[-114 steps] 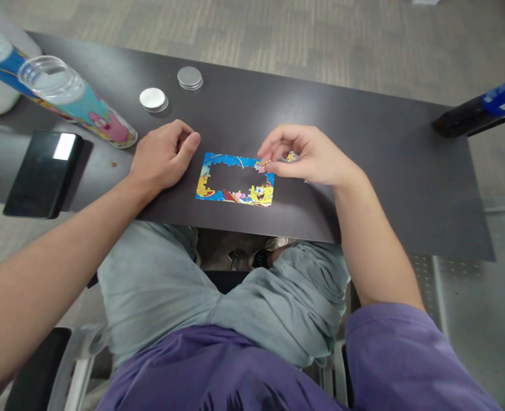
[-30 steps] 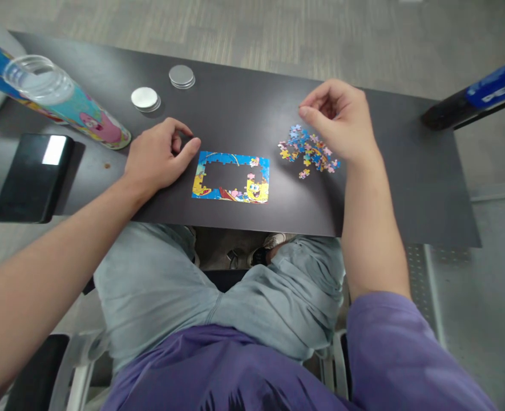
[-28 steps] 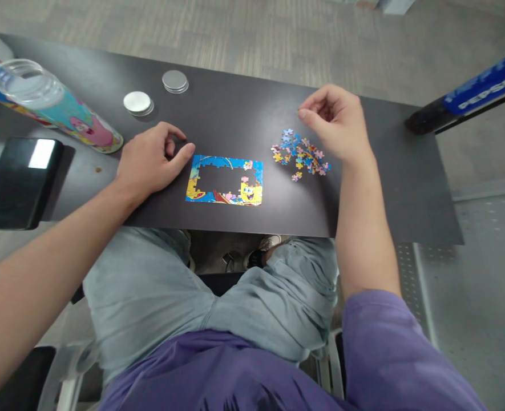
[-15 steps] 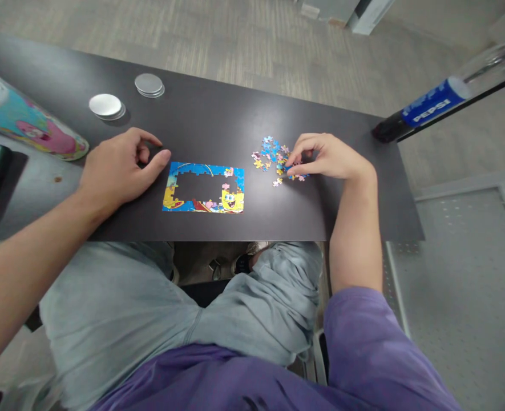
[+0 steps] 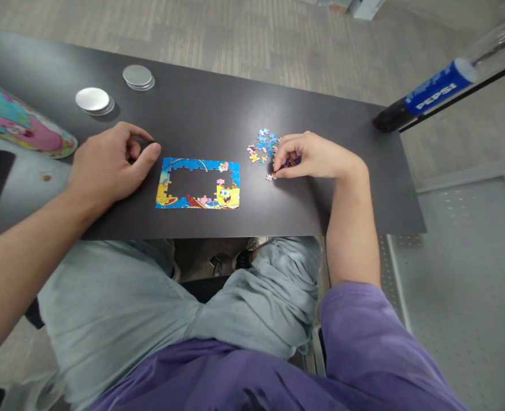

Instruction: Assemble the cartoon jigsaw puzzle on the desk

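Observation:
A jigsaw puzzle frame [image 5: 162, 194] of joined edge pieces lies flat on the dark table, with a gap in its middle. It shows a yellow cartoon face at the lower right. My left hand [image 5: 110, 162] rests on the table just left of it, thumb and index finger apart, holding nothing. Right of the frame is a heap of loose puzzle pieces [image 5: 264, 142], partly covered by my right hand [image 5: 310, 157]. The thumb and index fingertips of that hand are closed on a small pale puzzle piece [image 5: 270, 177] at the heap's near edge.
Two small stacks of round silver discs, one nearer [image 5: 93, 100] and one farther [image 5: 138, 76], sit at the back left. A colourful cartoon-printed cylinder [image 5: 25, 125] lies on the left. A Pepsi bottle [image 5: 434, 94] stands at the table's right end.
My right hand has shifted slightly left and its fingertips have come down to the pale piece at the heap's near edge. The view has moved a little; my left hand stays resting.

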The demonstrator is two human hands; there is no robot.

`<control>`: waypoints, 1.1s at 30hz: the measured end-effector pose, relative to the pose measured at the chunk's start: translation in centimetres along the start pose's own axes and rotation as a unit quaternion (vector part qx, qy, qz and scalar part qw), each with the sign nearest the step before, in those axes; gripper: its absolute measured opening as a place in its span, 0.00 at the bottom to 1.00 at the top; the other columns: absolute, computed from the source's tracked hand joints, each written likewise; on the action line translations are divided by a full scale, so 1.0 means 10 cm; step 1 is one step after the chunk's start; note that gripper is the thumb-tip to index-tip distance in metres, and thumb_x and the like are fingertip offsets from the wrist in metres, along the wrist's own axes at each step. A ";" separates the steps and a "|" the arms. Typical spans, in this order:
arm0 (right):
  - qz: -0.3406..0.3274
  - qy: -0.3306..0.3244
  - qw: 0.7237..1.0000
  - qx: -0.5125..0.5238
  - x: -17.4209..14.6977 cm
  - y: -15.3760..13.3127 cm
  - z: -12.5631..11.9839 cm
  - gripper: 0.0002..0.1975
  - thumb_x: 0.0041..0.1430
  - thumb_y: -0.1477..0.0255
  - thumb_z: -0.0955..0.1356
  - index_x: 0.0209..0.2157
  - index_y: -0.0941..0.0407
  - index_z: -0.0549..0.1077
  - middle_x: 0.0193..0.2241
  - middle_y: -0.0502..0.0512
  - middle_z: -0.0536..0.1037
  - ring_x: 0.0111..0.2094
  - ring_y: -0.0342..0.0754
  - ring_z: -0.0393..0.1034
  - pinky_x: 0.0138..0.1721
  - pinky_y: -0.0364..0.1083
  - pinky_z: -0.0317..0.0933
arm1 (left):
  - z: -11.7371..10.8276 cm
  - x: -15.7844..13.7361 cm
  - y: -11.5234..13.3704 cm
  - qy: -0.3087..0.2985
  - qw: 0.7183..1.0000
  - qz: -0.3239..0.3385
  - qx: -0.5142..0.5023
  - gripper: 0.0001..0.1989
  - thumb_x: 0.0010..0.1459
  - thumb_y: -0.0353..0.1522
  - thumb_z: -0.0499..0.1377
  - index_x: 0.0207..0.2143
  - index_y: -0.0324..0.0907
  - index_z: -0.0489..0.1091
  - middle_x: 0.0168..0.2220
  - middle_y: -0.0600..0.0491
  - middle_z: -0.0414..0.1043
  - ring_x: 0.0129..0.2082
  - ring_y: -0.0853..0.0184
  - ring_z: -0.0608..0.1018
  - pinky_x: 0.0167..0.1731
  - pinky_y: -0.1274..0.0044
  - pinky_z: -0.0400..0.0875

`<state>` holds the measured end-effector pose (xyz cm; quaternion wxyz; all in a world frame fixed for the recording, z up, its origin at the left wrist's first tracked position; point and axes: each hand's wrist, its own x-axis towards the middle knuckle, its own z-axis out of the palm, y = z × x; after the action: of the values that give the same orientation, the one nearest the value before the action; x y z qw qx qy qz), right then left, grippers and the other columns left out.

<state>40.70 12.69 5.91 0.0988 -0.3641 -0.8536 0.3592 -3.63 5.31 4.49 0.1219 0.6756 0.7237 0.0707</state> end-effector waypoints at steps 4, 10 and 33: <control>0.073 0.148 0.986 0.012 -0.20 0.10 -0.18 0.20 0.65 0.46 0.87 0.39 0.47 0.92 0.40 0.57 0.88 0.41 0.58 0.75 0.47 0.58 0.68 | 0.01 0.01 -0.01 -0.001 1.000 0.005 0.007 0.37 0.79 0.53 0.50 0.72 0.41 0.81 0.51 0.46 0.85 0.50 0.52 0.82 0.51 0.66 0.71; 0.178 0.109 0.978 0.011 -0.40 0.25 -0.32 0.33 0.50 0.36 0.92 0.37 0.50 0.91 0.34 0.55 0.86 0.37 0.54 0.73 0.41 0.56 0.64 | 0.03 0.02 -0.01 0.005 1.000 0.014 0.020 0.36 0.76 0.49 0.50 0.71 0.39 0.81 0.50 0.45 0.84 0.49 0.51 0.83 0.47 0.66 0.67; 0.153 0.047 0.986 -0.053 -0.26 0.14 -0.20 0.12 0.60 0.57 0.88 0.38 0.48 0.94 0.40 0.54 0.92 0.38 0.55 0.78 0.44 0.54 0.70 | 0.01 0.01 0.00 -0.005 1.000 0.001 0.021 0.34 0.79 0.50 0.49 0.72 0.42 0.79 0.54 0.43 0.86 0.54 0.47 0.84 0.53 0.65 0.74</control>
<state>44.19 12.60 6.64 0.0633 -0.5116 -0.8000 0.3071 -3.65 5.43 4.42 0.1113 0.6791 0.7237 0.0518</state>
